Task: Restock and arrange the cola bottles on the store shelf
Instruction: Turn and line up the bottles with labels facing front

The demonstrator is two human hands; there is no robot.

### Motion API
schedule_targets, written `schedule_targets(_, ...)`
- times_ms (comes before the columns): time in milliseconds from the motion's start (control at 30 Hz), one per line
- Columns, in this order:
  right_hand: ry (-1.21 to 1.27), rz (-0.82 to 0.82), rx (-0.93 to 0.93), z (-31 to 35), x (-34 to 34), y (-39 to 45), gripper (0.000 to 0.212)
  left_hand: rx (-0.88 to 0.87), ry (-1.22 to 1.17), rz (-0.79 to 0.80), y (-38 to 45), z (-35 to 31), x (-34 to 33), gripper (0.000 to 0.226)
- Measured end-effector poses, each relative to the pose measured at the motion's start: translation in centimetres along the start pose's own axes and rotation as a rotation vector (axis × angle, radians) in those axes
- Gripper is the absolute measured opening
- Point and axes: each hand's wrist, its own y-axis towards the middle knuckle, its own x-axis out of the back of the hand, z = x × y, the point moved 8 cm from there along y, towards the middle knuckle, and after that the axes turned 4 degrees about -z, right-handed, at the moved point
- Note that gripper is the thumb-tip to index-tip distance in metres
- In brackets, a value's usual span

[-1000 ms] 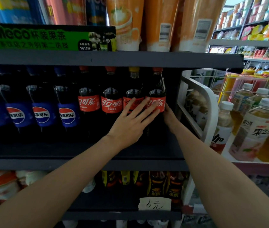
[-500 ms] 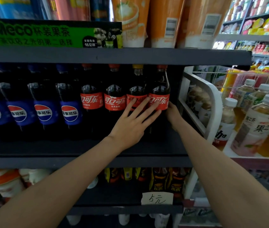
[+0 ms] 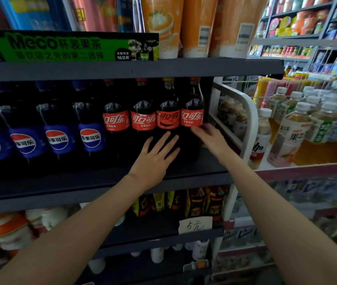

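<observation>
Several red-labelled cola bottles stand upright in a row at the right end of the dark shelf. One of them has a yellow cap. To their left stand several blue-labelled Pepsi bottles. My left hand lies flat with spread fingers against the lower part of the third cola bottle. My right hand has straight fingers touching the lower front of the rightmost cola bottle, just under its label.
A shelf board above carries a green Meco box and orange cups. A white wire rack with tea bottles stands right of the shelf. Below hang small bottles and a handwritten price tag.
Both hands have slid down from the labels to the lower bodies of the right-hand cola bottles. The right hand has come round from the side to the front. The view moved closer.
</observation>
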Motion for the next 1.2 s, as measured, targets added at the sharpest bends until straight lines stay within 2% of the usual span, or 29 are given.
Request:
schedule_targets(67, -0.238, -0.004, 0.046, -0.2, -0.7, -0.8, 0.061, 0.038, -0.053, 0.004, -0.6, 0.1, 0.1, 0.07)
schedule_targets(133, -0.345, -0.056, 0.06, -0.2, -1.1, -1.3, 0.065, 0.053, -0.095, 0.05, -1.0, -0.1, -0.5, 0.068)
schedule_targets(300, -0.416, -0.104, 0.008, -0.2, -1.8, -1.0, 0.056, 0.05, -0.104, 0.09, -1.4, -0.3, -1.2, 0.062)
schedule_targets(633, -0.469, -0.169, -0.046, -0.8, -2.3, -0.5, 0.056, 0.071, -0.071, 0.142, -1.2, -0.6, -2.1, 0.065)
schedule_targets(733, -0.45, -0.184, -0.07, -0.7, -2.0, -0.9, 0.061, 0.105, -0.082, 0.127, -1.6, -0.2, -1.7, 0.066)
schedule_targets(800, -0.44, -0.319, 0.005, 0.6, -1.4, -2.1, 0.06, 0.133, -0.08, 0.101, -2.7, 0.5, -1.3, 0.067)
schedule_targets(867, -0.358, -0.525, 0.182, 3.3, -0.9, -4.0, 0.042, 0.139, -0.045, 0.03, -4.4, 1.7, -0.6, 0.068)
schedule_targets(933, -0.234, -0.615, 0.329, 6.4, -2.1, -6.2, 0.029, 0.183, 0.0, -0.01, -6.9, 3.8, 0.1, 0.07)
schedule_targets(1067, -0.145, -0.547, 0.518, 11.9, -8.6, -9.8, 0.026, 0.256, 0.029, 0.008, -12.5, 8.9, 0.2, 0.069)
schedule_targets(1200, -0.22, -0.415, 0.511, 13.9, -18.0, -12.2, 0.03, 0.327, 0.065, 0.062, -20.2, 14.4, -0.4, 0.068)
